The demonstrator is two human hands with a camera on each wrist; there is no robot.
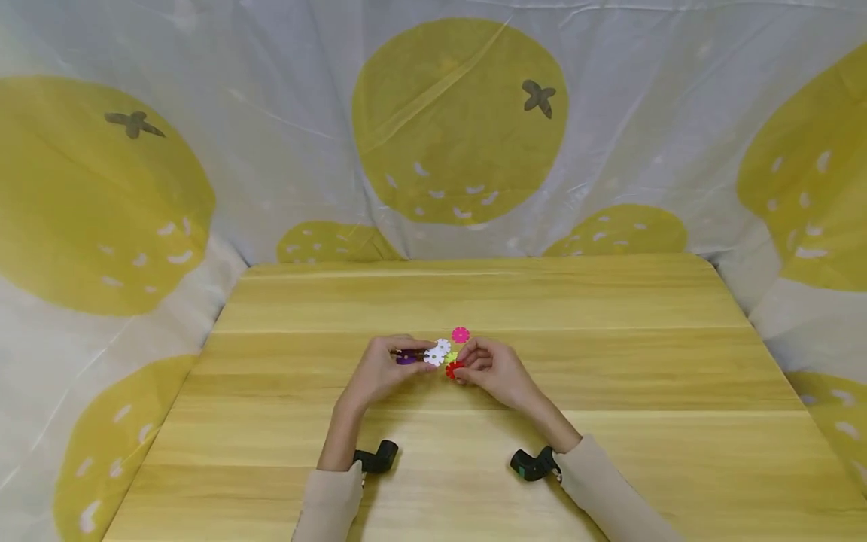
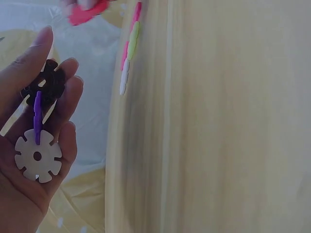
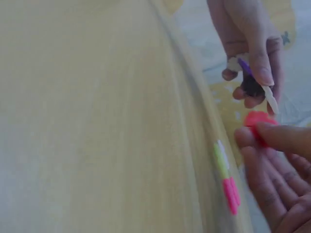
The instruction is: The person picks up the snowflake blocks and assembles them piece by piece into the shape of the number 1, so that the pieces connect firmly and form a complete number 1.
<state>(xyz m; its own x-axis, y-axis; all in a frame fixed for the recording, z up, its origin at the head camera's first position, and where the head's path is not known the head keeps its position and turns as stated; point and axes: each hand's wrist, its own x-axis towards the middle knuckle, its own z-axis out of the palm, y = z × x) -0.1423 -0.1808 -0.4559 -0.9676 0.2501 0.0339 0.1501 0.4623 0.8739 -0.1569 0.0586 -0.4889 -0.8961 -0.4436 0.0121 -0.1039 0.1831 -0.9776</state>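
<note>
My left hand [image 1: 375,373] holds a short chain of interlocking notched discs. A white disc [image 2: 37,162], an edge-on purple disc [image 2: 37,116] and a dark disc [image 2: 57,87] are slotted together against the fingers. At the chain's other end, another white disc [image 3: 270,99] sticks out beyond the thumb. Between thumb and forefinger, my right hand [image 1: 500,373] pinches a red notched disc [image 3: 257,118], close to that white end. Beneath and behind the hands, a pink disc [image 1: 460,335], a yellow-green disc [image 1: 451,357] and a white disc [image 1: 444,345] lie flat on the table.
The wooden table [image 1: 643,354] has rounded far corners, and a patterned curtain [image 1: 291,113] hangs behind and beside it. Each wrist wears a black camera mount, the left one [image 1: 379,457] and the right one [image 1: 531,465], low over the tabletop.
</note>
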